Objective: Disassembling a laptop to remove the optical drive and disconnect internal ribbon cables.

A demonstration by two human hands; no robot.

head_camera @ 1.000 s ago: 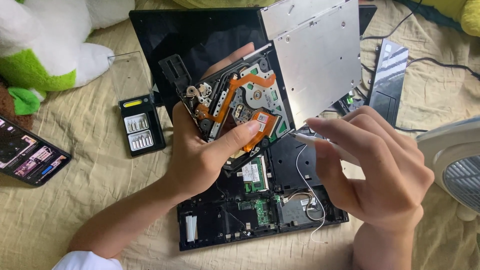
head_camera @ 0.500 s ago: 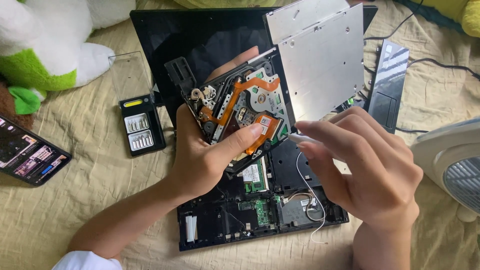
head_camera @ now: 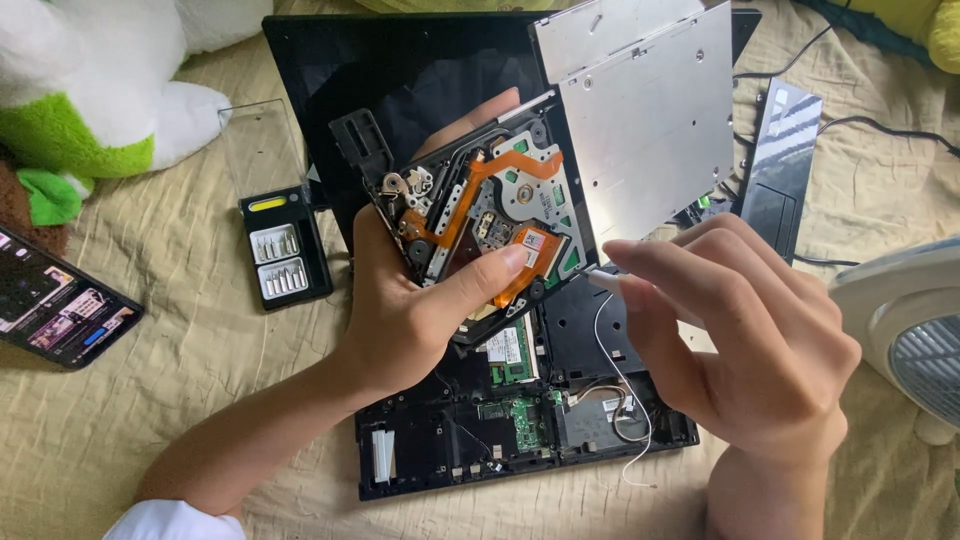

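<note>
Sleeve: white cuff, bottom left corner, on the left forearm.
Opened laptop base: black, one, lying on the beige cloth; green circuit boards bared, two seen, with thin white and dark wires beside them.
White label strip: small, upright, pale rectangle at the base's lower left corner.
Right hand: fingers bunched together, pinched on a slim white-tipped tool; tip just beside the drive's lower right edge, touching or not cannot be told.
Left hand: clamped on the optical drive, thumb across its lower face, fingertips showing behind its upper edge.
Optical drive: one, held tilted above the laptop base, cover off; black frame, orange ribbon cable winding across, silvery plate with round holes, small metal parts at the upper left.
Metal cover: one, flat, grey, rectangular, swung open at the drive's right side, dotted with small holes.
Bit case: black, one, left of the drive; yellow oval mark on top, two rows of silvery bits below; clear lid standing open behind.
Phone: one, far left, screen lit with small coloured pictures.
Fan: white, right edge, partly seen.
Black panel: glossy, oblong, right of the cover.
Plush toy: white and green, top left.
</note>
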